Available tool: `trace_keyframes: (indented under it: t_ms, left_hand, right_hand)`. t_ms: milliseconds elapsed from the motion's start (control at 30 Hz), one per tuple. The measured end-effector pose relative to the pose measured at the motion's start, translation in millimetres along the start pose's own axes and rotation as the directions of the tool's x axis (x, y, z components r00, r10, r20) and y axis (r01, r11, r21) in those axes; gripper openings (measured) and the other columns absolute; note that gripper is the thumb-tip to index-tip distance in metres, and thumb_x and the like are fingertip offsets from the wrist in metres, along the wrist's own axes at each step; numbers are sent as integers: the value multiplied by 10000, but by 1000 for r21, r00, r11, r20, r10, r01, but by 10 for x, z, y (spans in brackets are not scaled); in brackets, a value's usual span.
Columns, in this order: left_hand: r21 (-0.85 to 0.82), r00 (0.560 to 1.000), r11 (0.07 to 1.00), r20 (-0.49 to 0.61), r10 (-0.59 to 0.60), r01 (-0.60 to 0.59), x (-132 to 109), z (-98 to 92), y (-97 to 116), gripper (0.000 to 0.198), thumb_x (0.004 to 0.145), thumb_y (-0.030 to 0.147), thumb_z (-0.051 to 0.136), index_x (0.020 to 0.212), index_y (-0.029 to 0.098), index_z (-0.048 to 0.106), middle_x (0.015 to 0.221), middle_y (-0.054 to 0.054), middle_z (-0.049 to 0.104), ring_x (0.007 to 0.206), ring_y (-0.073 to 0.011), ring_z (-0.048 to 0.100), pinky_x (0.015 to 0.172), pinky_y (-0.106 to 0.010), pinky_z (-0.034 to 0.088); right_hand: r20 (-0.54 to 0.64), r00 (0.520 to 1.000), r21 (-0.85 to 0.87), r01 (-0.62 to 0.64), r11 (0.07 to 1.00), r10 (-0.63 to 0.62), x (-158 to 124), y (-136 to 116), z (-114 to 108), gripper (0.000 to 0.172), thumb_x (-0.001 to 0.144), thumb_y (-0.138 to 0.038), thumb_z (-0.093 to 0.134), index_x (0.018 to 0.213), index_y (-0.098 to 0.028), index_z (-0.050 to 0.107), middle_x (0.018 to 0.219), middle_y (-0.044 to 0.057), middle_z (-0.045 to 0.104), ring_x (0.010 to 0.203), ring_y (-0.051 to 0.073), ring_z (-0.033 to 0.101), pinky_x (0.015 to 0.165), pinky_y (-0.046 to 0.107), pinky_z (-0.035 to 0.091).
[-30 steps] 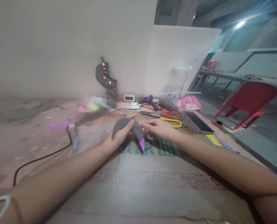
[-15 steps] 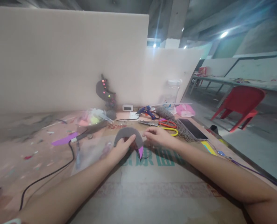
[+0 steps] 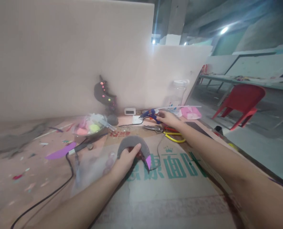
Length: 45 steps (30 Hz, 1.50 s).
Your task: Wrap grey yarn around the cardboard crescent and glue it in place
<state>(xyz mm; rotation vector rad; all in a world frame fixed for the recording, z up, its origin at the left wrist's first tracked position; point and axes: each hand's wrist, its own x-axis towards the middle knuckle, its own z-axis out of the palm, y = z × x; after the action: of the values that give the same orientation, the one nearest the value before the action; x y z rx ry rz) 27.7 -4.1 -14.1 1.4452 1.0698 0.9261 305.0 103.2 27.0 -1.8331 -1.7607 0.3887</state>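
My left hand [image 3: 128, 156] grips a grey crescent [image 3: 134, 141] with a purple tip, its thumb on the inner edge, over the cardboard. A strand of yarn [image 3: 159, 152] runs from the tip toward the back. My right hand [image 3: 167, 119] is at the blue glue gun [image 3: 151, 115], its fingers bent at the handle; whether they grip it is hard to make out. Scissors with yellow handles [image 3: 173, 140] and a red-handled tool [image 3: 170, 129] lie below my right hand.
A bowl of coloured pieces [image 3: 90, 137], a purple sheet [image 3: 61, 151] and a black cable [image 3: 49, 196] are on the left. At the back stand a decorated crescent [image 3: 104, 93], a small white clock [image 3: 130, 111] and a clear jar [image 3: 176, 95]. A phone [image 3: 197, 128] lies right.
My right hand has moved from beside the crescent up and back to the glue gun. My left hand still holds the crescent. The view has shifted slightly.
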Motion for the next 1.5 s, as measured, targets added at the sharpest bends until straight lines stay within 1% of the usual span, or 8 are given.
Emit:
trace_keyframes:
  t_ms: [133, 333, 500, 700, 933, 1133, 1267, 1500]
  left_hand:
    - [-2, 999, 999, -14, -33, 33, 8, 14, 5, 432, 778, 569, 553, 586, 183, 575, 610, -33, 643, 643, -194, 600, 699, -293, 443]
    - [-37, 999, 999, 49, -18, 20, 29, 40, 2, 402, 804, 532, 548, 591, 191, 561, 600, -20, 628, 629, -179, 590, 676, -277, 442]
    - [-7, 999, 1000, 32, -28, 28, 34, 18, -31, 418, 814, 552, 524, 602, 195, 576, 630, -26, 654, 663, -191, 606, 710, -283, 441]
    - [-55, 999, 998, 10, -36, 36, 14, 16, 9, 423, 826, 539, 527, 573, 201, 550, 589, -14, 638, 639, -180, 598, 704, -274, 438]
    - [-26, 1000, 1000, -4, -2, 2, -4, -10, 17, 441, 820, 547, 529, 585, 180, 592, 611, -30, 653, 644, -187, 596, 681, -275, 437]
    - [97, 990, 995, -143, 18, -4, 8, -61, 34, 461, 779, 610, 551, 700, 175, 684, 724, -49, 727, 809, -247, 657, 808, -300, 452]
    - [90, 980, 996, -199, 22, -4, 42, -67, 5, 475, 766, 617, 559, 820, 172, 718, 831, -72, 749, 889, -267, 665, 860, -324, 451]
    - [174, 983, 984, -183, 11, 21, 14, -80, 48, 450, 768, 620, 555, 773, 190, 687, 809, -61, 734, 825, -249, 656, 838, -320, 444]
  right_hand:
    - [89, 994, -41, -61, 997, 65, 184, -111, 223, 346, 928, -339, 569, 1223, -159, 559, 1217, 92, 588, 1028, 214, 612, 856, 429, 533]
    - [65, 987, -68, -143, 987, 147, 247, -226, 324, 337, 927, -334, 570, 1219, -167, 564, 1223, 94, 587, 1034, 212, 610, 863, 417, 530]
    - [67, 995, 21, -80, 997, 78, 162, -326, 178, 344, 926, -339, 571, 1223, -166, 560, 1222, 85, 585, 1033, 215, 609, 860, 422, 531]
    - [10, 998, 317, 58, 947, -65, -89, -647, -68, 198, 901, -275, 541, 927, -98, 626, 877, 133, 727, 766, 192, 695, 724, 283, 545]
    - [-25, 972, 545, 210, 812, -234, -806, -1047, -540, 232, 838, -350, 601, 981, -169, 626, 938, 70, 735, 796, 171, 713, 777, 287, 550]
    - [136, 964, 417, 152, 896, -227, -1381, -767, -255, 311, 842, -389, 587, 1062, -177, 646, 853, 63, 728, 798, 206, 699, 795, 359, 556]
    - [121, 972, 301, 156, 941, -200, -1497, -422, -72, 286, 843, -463, 568, 908, -197, 650, 883, 82, 714, 692, 214, 656, 751, 418, 550]
    - [150, 959, 168, 213, 962, -239, -1643, -150, -104, 316, 802, -544, 588, 826, -238, 664, 846, 69, 712, 832, 279, 666, 749, 408, 533]
